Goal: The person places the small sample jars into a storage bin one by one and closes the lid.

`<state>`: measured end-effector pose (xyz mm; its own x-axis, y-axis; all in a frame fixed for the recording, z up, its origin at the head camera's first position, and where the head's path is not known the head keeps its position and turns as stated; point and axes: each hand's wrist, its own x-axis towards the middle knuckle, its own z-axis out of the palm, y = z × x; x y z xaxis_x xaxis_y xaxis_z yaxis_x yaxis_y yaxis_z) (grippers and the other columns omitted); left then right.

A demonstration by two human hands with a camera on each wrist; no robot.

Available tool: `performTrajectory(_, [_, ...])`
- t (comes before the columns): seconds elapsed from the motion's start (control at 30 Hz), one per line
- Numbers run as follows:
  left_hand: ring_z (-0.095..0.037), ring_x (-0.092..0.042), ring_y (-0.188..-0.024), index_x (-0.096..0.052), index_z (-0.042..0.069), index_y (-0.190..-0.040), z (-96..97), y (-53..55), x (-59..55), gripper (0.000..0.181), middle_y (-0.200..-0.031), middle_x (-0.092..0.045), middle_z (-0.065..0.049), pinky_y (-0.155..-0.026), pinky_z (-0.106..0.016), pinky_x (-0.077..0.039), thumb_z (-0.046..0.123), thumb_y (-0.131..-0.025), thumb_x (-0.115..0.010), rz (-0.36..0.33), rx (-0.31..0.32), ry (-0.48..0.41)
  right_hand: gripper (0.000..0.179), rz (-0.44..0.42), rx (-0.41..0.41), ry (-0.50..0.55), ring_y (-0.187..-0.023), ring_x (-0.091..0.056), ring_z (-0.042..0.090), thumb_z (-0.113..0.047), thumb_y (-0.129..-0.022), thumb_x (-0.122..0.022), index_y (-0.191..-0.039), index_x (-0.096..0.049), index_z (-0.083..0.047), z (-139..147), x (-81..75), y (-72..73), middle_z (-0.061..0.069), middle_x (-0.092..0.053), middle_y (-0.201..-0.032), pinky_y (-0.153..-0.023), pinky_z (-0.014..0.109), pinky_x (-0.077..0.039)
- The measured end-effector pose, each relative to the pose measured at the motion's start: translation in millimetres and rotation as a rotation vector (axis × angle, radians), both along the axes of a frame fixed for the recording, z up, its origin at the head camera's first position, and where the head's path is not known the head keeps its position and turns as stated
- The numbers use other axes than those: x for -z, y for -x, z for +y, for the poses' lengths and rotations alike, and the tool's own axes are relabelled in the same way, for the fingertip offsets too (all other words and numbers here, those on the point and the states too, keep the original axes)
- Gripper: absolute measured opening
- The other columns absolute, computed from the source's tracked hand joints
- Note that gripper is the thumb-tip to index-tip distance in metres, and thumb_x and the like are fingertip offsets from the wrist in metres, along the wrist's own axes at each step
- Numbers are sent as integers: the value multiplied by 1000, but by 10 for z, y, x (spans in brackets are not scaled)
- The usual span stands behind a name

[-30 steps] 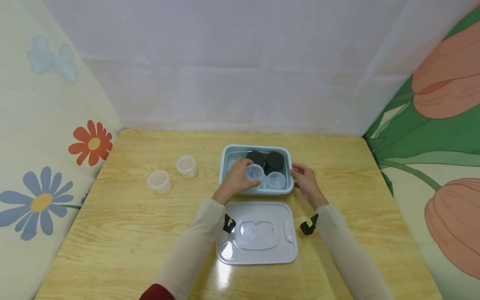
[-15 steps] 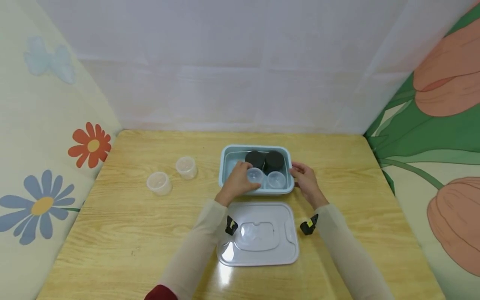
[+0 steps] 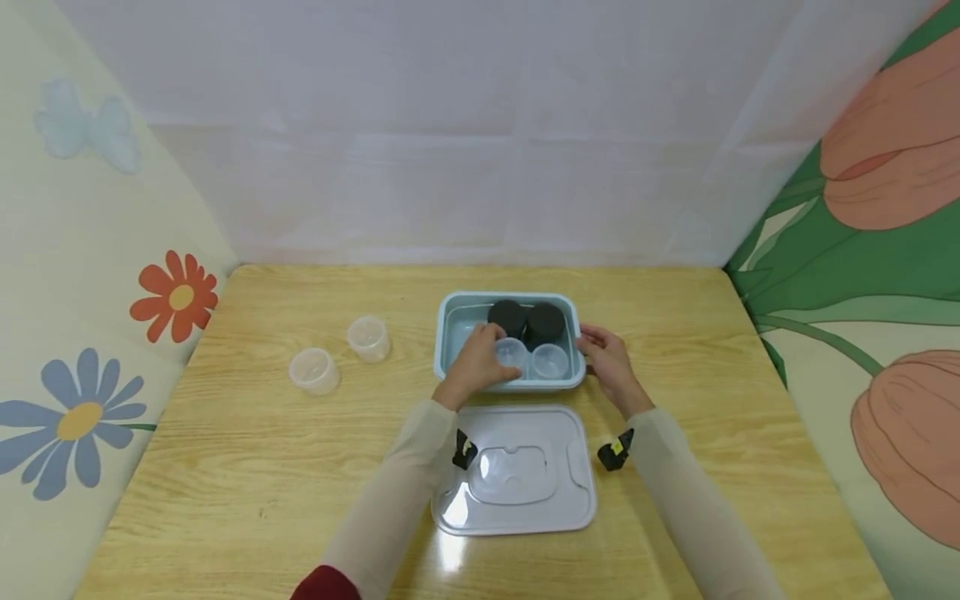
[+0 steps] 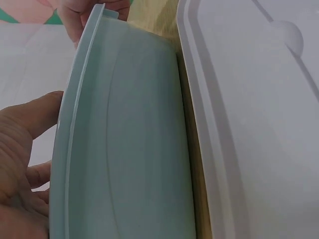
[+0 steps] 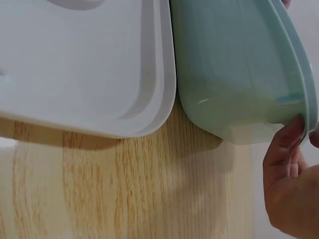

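In the head view a light blue plastic box holds two black round containers at the back and two clear plastic cups in front. My left hand reaches over the front rim and grips the left clear cup, thumb at its front and fingers behind. Just right of that cup sits the other clear cup. At the box's right end, my right hand pinches the rim between thumb and fingers, as the right wrist view shows. The held cup is hidden behind the box wall in the left wrist view.
A whitish translucent lid lies flat on the wooden table right in front of the box. Two more clear cups stand apart to the left. Behind the table hangs a white cloth.
My left hand has lowered its clear cup into the box, level with the cup beside it. My right hand has stayed at the rim.
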<state>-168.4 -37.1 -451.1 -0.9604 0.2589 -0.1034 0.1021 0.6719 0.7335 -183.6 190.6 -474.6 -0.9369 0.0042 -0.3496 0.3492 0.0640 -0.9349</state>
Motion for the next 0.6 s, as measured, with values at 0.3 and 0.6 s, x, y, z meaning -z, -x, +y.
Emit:
performTrajectory(0.3, [-23, -46, -90, -42, 3, -103, 8, 38, 55, 55, -103, -46, -13, -82, -36, -44, 18, -71, -84, -2, 25, -7, 44, -1, -3, -7, -89, -55, 4, -11, -99, -48, -141, -41, 1, -14, -10, -34, 7, -53, -118, -65, 18, -52])
performTrajectory(0.6, [-23, -49, -92, -42, 5, -105, 9, 45, 80, 55, -108, -47, -13, -84, -36, -46, 20, -72, -83, -16, 17, 11, 44, 13, 4, 6, -88, -55, 5, -10, -98, -49, -140, -41, 2, -17, -13, -33, 8, -54, -116, -63, 17, -52])
